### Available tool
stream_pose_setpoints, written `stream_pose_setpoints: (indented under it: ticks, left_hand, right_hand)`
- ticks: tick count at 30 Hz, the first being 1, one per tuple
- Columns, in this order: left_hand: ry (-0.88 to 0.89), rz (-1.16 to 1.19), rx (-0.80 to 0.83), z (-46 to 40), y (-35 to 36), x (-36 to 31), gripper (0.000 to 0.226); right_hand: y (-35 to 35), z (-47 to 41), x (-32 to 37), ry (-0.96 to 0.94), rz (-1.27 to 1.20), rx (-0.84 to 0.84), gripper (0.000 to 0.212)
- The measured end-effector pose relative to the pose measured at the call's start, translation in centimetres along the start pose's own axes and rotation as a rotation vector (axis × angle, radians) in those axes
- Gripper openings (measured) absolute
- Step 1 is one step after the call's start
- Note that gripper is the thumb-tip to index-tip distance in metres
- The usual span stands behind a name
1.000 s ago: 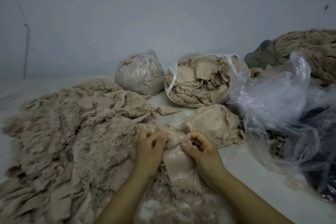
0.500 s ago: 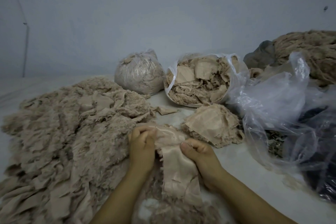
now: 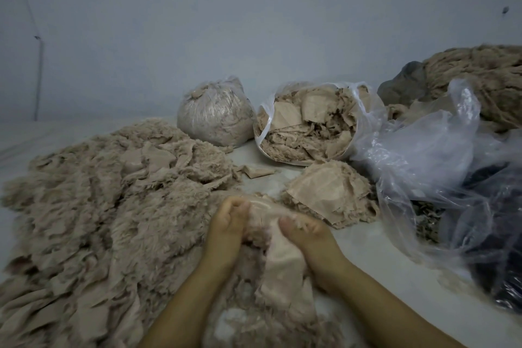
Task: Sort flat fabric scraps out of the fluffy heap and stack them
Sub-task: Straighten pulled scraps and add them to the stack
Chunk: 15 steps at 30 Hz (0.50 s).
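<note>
A wide heap of fluffy beige fabric (image 3: 107, 206) covers the left of the white surface. Low in the middle, my left hand (image 3: 227, 227) and my right hand (image 3: 306, 240) both grip one beige fabric scrap (image 3: 278, 263). It is bunched between them at the top and hangs down toward me, its fuzzy edge showing. A small stack of flat beige scraps (image 3: 324, 192) lies just beyond my right hand. A single loose scrap (image 3: 258, 172) rests between the heap and the stack.
A tied plastic bag of fluff (image 3: 214, 113) and an open bag of flat scraps (image 3: 313, 124) stand at the back. Crumpled clear plastic (image 3: 429, 155) over dark material fills the right side, with a brown woolly pile (image 3: 480, 79) behind. A pale wall closes the back.
My hands have drawn closer together and lifted slightly, bunching the top of the scrap that lay flatter between them before. The piles and bags have not moved.
</note>
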State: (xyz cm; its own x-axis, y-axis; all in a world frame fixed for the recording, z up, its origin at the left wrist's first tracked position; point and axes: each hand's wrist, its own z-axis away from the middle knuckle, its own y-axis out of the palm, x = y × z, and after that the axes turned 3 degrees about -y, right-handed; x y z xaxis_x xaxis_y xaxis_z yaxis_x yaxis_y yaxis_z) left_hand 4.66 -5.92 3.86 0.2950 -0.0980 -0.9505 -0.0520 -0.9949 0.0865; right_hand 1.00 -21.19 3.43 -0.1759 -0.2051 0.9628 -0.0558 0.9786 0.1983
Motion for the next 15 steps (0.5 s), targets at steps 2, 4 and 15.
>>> stream_pose_setpoints:
  ticks: [2,4,15]
  left_hand:
    - [-0.034,0.036,-0.124,-0.4,-0.8,0.0,0.022]
    - [-0.043,-0.008,-0.005,0.0,-0.7,-0.2,0.03]
    - [-0.127,0.085,0.079,0.6,0.3,-0.5,0.006]
  right_hand:
    - [-0.7,-0.3,0.4,0.02,-0.234,-0.092,0.027]
    - [-1.1,-0.5,0.5,0.018,-0.279,-0.12,0.015]
    - [-1.5,-0.7,0.0,0.119,-0.176,-0.095,0.011]
